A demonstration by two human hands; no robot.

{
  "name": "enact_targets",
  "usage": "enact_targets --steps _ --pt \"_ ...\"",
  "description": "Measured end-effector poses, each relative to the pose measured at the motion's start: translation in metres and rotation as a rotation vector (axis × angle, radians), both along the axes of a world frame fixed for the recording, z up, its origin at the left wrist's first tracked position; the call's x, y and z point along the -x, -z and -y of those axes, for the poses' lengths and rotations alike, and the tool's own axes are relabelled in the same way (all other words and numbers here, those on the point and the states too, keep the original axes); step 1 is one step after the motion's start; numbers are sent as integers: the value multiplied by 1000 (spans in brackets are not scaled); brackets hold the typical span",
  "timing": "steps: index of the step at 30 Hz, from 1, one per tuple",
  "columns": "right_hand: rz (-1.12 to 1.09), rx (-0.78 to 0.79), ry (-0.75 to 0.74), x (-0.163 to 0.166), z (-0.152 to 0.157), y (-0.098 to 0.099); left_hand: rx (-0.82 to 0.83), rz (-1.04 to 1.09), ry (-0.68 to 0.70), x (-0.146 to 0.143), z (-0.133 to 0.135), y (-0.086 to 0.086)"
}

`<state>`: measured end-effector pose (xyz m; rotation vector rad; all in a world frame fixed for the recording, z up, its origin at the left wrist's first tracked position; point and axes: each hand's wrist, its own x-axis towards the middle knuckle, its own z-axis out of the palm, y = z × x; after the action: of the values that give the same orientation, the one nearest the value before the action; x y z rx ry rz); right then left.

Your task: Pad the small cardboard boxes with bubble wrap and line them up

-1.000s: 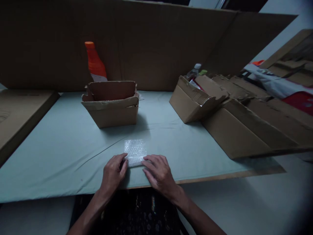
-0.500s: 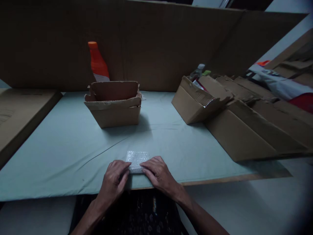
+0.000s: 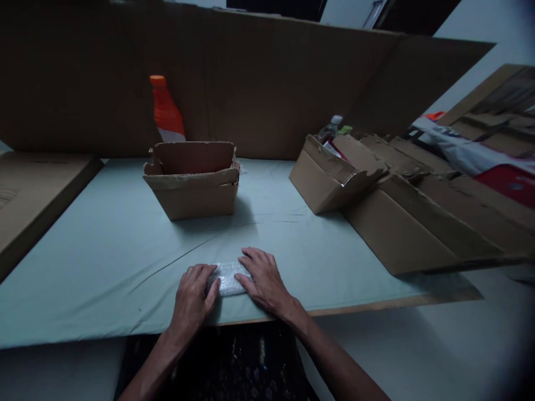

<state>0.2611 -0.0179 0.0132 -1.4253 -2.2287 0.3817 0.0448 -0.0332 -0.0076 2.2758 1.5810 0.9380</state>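
Note:
A small flat packet of clear bubble wrap [image 3: 228, 279] lies on the cloth near the front edge of the table. My left hand [image 3: 194, 295] grips its left end, with the fingers at the far corner and the thumb at the near side. At the right end, my right hand [image 3: 265, 281] has its thumb on the wrap and its fingers reaching over the far corner. Whether anything is inside the wrap, I cannot make out.
An open cardboard box [image 3: 196, 195] stands beyond my hands, with an orange bottle [image 3: 167, 114] behind it. To the right are a smaller box [image 3: 324, 178] holding bottles and a larger carton [image 3: 401, 223]. A flat carton [image 3: 37, 189] lies left. A cardboard panel [image 3: 267, 83] stands behind.
My right hand has shifted further over the wrap, its fingers now spread toward the far edge. The wrap's visible area is shallower. The view has turned slightly right.

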Motion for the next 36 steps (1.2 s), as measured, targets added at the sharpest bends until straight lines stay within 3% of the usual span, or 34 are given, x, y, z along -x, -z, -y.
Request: enact_targets --steps 10,16,23,30,36 --pt "-235 91 -167 3 5 -1 102 194 51 7 2 3" --pt "-252 86 -144 -2 10 -2 175 248 144 1 -1 -5" --pt "-225 158 -224 -4 12 -6 167 357 103 4 -3 -5" --pt "-218 101 -208 2 8 -3 226 340 124 6 -12 -11" --pt "-111 -18 -291 5 9 0 211 335 131 9 -19 -12"
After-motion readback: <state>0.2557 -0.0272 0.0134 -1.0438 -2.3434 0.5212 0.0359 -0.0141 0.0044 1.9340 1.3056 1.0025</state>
